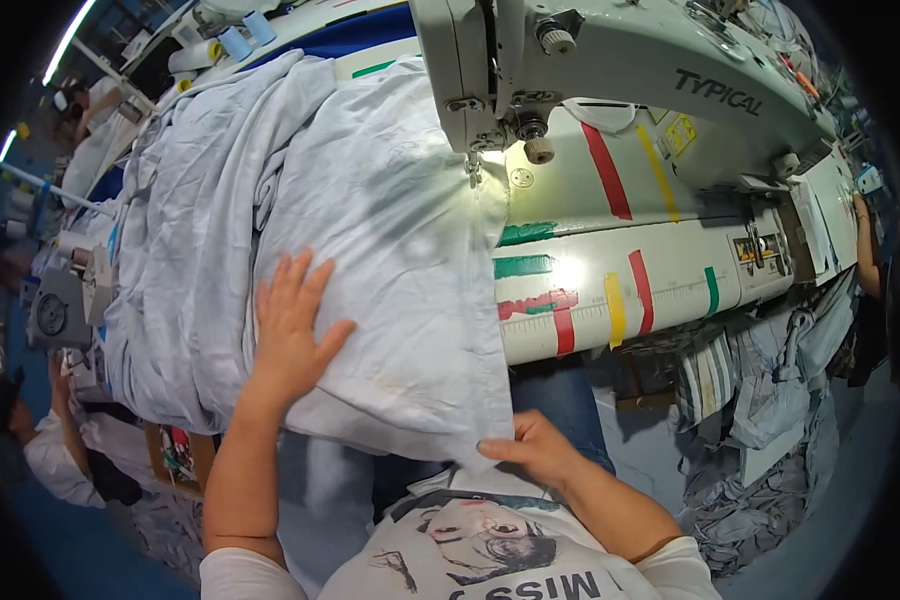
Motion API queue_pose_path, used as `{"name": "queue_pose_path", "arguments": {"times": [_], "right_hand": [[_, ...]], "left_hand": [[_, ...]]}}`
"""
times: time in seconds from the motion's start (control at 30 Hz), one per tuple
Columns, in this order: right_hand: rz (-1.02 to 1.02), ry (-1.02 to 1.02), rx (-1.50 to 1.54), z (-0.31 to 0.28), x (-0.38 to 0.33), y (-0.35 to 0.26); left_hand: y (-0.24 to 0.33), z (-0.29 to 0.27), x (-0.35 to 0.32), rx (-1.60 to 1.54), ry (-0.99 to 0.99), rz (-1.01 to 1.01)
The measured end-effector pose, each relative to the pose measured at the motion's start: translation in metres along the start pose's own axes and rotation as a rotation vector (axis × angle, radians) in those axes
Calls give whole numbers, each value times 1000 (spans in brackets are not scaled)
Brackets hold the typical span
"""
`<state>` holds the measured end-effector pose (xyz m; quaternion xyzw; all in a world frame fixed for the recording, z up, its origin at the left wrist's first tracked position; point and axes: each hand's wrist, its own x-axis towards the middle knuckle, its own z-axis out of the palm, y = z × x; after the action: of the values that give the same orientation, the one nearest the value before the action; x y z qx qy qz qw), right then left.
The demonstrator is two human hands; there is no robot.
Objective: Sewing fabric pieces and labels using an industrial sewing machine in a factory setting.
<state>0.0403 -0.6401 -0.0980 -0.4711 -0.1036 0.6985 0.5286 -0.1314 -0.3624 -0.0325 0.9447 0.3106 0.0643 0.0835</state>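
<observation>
The left hand (292, 325) lies flat and wide open on the white cloth (370, 230). The right hand (530, 447) pinches its bottom edge. Red, yellow and green tape strips (610, 300) mark the tabletop (670, 290) by one sewing machine (610, 70).

A small yellow sticker label (681, 131) sits on the white sewing machine body, right of the yellow tape stripe; a little round white sticker (521, 178) sits near the needle

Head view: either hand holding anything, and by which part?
Right hand pinches the white cotton fabric sheet at its near corner; left hand only presses flat on it.
</observation>
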Motion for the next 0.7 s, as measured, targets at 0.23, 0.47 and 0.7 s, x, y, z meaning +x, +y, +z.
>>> {"name": "queue_pose_path", "arguments": {"times": [0.23,0.47,0.7], "right_hand": [[-799,-46,-727,19,-58,-53],[-329,48,37,-20,-14,9],[-225,53,-260,7,-5,4]], "left_hand": [[-5,-2,-17,-23,8,-58],[21,-23,4,104,-40,-116],[105,13,123,-281,184,360]]}}
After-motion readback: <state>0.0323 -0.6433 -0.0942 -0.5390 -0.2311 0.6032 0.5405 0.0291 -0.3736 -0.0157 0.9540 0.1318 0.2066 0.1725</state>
